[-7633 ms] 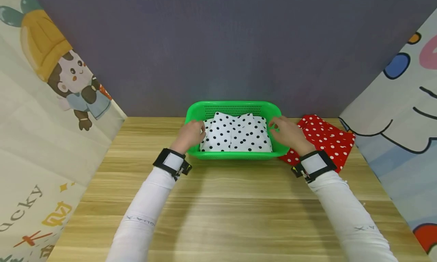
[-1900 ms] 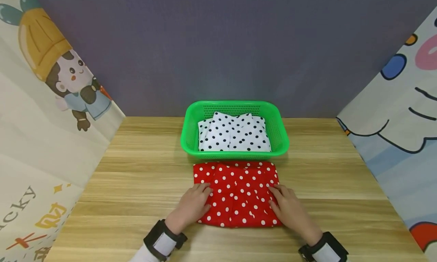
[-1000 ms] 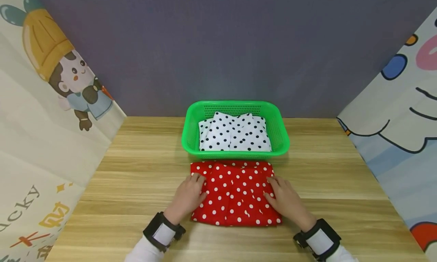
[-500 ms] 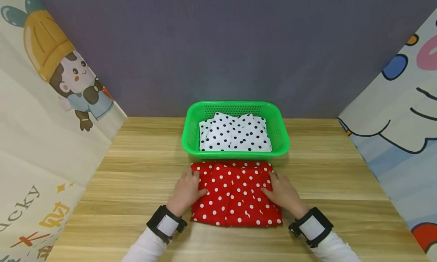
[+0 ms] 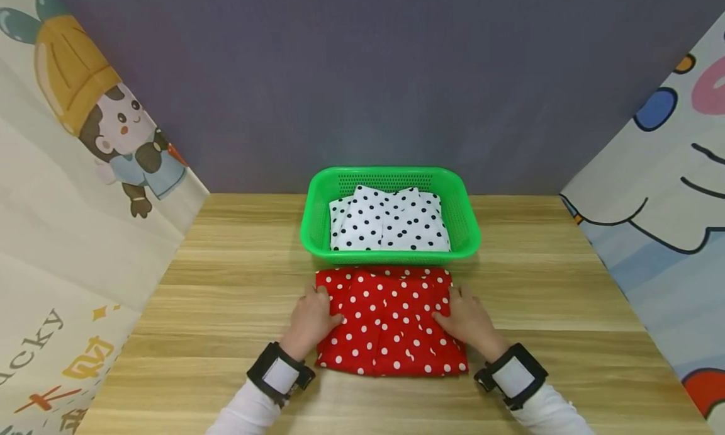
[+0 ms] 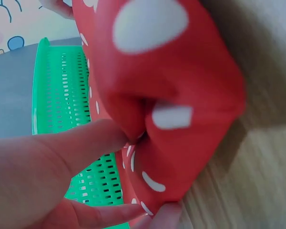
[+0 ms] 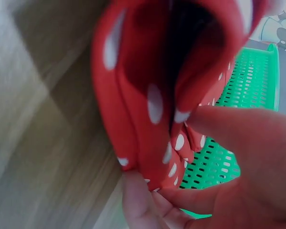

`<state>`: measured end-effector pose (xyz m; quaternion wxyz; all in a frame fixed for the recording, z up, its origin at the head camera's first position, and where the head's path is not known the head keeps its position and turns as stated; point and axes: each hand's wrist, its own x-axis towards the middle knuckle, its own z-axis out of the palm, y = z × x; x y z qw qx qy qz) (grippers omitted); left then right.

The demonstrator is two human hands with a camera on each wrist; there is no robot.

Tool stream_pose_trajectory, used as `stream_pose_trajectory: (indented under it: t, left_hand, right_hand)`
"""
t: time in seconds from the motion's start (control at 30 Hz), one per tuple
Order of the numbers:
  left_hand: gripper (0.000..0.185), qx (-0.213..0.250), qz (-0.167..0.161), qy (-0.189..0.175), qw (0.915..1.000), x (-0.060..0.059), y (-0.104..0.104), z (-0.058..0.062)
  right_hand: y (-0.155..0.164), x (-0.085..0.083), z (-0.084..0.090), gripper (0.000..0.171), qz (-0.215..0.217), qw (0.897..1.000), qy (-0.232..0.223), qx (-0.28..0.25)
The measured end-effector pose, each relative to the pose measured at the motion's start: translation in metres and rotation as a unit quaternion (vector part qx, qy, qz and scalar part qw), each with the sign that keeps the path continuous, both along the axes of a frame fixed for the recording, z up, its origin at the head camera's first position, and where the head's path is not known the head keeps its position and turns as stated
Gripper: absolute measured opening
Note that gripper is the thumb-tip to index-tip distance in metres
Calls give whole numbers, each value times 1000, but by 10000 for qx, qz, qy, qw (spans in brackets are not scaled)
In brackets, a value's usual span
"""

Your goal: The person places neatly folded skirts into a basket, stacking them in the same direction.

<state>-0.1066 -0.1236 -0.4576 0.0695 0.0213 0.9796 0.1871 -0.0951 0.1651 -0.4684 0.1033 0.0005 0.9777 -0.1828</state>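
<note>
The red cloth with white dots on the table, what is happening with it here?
A person grips the folded red cloth at both sides: the left hand pinches its left edge, the right hand its right edge. The wrist views show thumb and fingers closed on the fabric layers. The cloth lies on the wooden table, right in front of a green basket. A folded white cloth with black dots sits inside the basket.

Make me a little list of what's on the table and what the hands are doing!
Red cloth: red spotted cloth, folded, on the wooden table, just in front of the basket
Basket: green basket holding a white black-dotted cloth
Left hand: left hand pinches the red cloth's left edge
Right hand: right hand pinches its right edge
</note>
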Motion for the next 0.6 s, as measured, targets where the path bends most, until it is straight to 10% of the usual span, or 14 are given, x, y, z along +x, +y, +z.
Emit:
stream_pose_trajectory:
  t: [0.6]
  left_hand:
    - [44, 289, -107, 74, 9995, -1, 10, 0]
  right_hand:
    - [-8, -1, -1, 66, -115, 9995, -47, -288]
